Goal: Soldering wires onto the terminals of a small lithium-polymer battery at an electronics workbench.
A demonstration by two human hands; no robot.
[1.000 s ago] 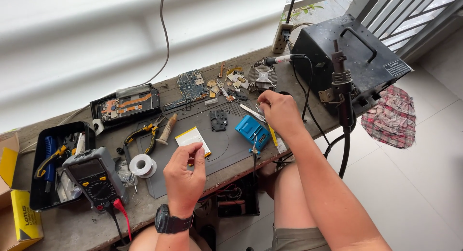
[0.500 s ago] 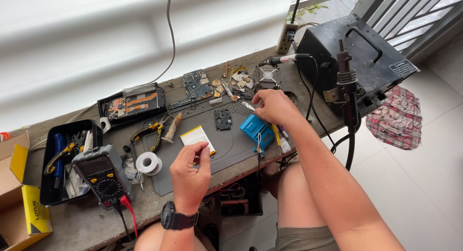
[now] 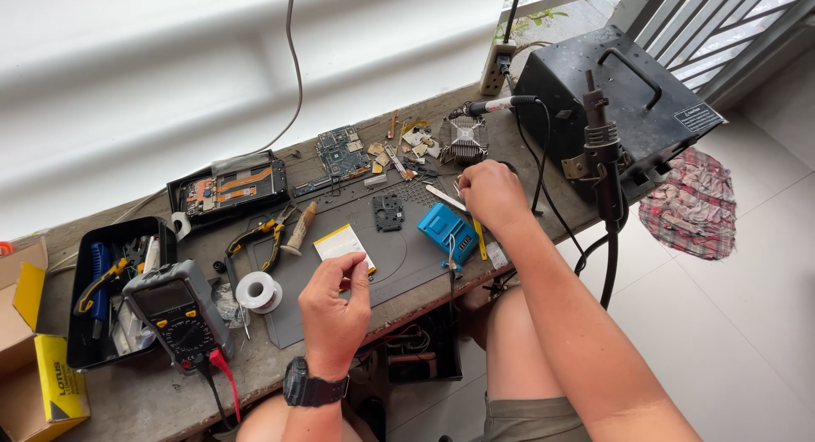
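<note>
The bench top (image 3: 153, 391) looks like rough, worn wood, grey and matt. On it lies a dark work mat (image 3: 399, 255), smooth and rubbery. The small blue box (image 3: 447, 230), at 3 o'clock of the mat, is glossy plastic. The heat sink (image 3: 464, 139), at 1 o'clock, shows bare metal fins. The solder reel (image 3: 258, 291), at 9 o'clock, has shiny wire on white plastic. The black station box (image 3: 628, 102) is matt painted metal. The rag (image 3: 692, 204) is checked cloth.

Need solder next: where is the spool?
The solder spool lies on the grey mat's left edge, between the multimeter and the left hand.
</note>
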